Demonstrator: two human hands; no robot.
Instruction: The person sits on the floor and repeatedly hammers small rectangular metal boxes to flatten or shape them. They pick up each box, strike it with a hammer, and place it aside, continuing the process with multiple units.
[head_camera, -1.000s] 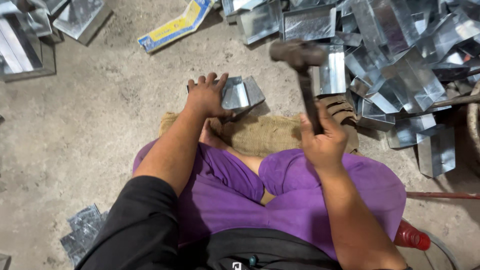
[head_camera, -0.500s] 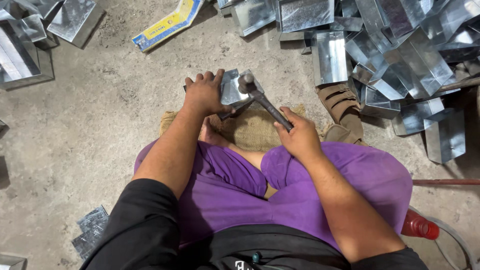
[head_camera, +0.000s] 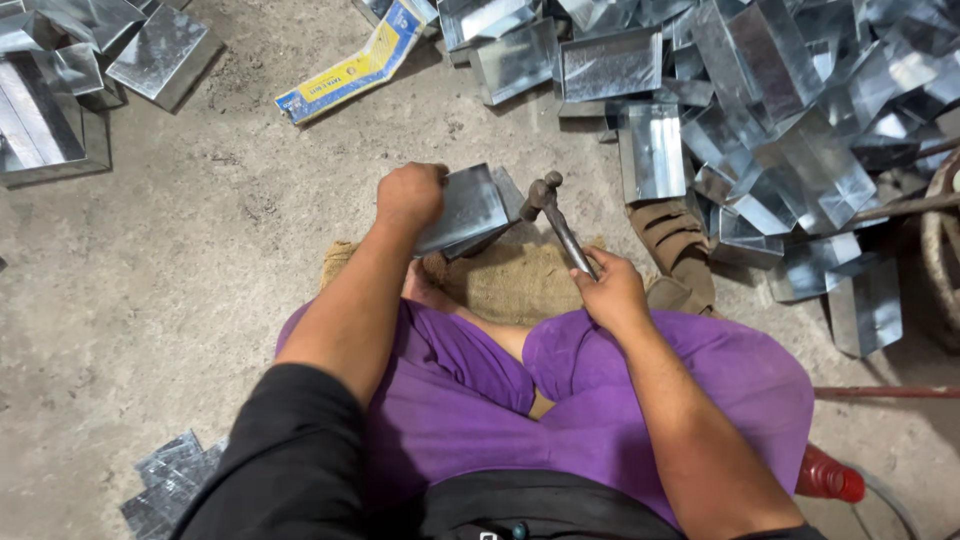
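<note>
I sit cross-legged in purple trousers on a piece of burlap sacking (head_camera: 510, 285). My left hand (head_camera: 410, 193) grips the near-left edge of a folded sheet-metal piece (head_camera: 470, 208) and tilts it up off the floor. My right hand (head_camera: 608, 290) holds the handle of a dark metal hammer (head_camera: 552, 208). The hammer head rests low, right beside the right edge of the metal piece.
A large heap of shiny folded sheet-metal boxes (head_camera: 760, 110) fills the upper right. More metal pieces (head_camera: 70, 80) lie at the upper left and a small stack (head_camera: 170, 480) at the lower left. A yellow-and-blue flat carton (head_camera: 350, 65) lies on the concrete. A red bottle (head_camera: 825, 478) sits by my right hip.
The hammer came down from a raised position to beside the metal piece. My left hand went from lying flat on the piece to gripping and tilting it.
</note>
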